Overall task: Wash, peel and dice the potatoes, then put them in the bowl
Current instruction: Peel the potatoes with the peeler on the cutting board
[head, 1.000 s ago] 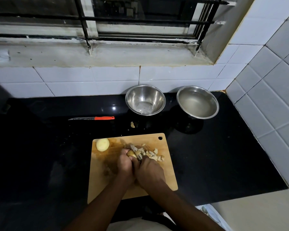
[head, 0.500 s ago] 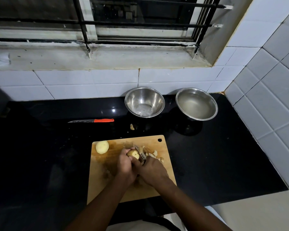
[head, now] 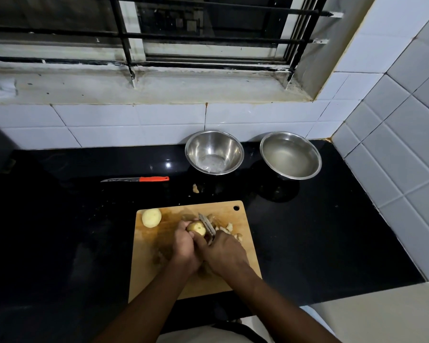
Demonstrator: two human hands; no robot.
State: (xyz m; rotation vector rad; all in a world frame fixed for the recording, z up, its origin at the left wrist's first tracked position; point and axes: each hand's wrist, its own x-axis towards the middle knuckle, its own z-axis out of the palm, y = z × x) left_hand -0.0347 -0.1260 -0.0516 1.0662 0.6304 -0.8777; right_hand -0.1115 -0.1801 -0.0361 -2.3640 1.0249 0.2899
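Observation:
Over the wooden cutting board [head: 243, 219], my left hand [head: 183, 246] grips a partly peeled potato [head: 196, 227]. My right hand [head: 224, 251] holds a metal peeler [head: 206, 225] with its blade against the potato's right side. A fully peeled potato [head: 151, 217] lies at the board's far left corner. Peel scraps [head: 229, 230] are piled on the board just beyond my right hand. Two steel bowls stand at the back: the left bowl [head: 214, 152] holds a little water, the right bowl [head: 290, 158] is filled with water.
A knife with an orange handle [head: 136, 179] lies on the black counter [head: 60, 219] left of the bowls. One scrap of peel [head: 195, 188] sits on the counter behind the board. Tiled walls close off the back and right side.
The potato has been lifted and turned in my left hand, showing more pale flesh. The peeler has come up along its right side, with its blade now in sight.

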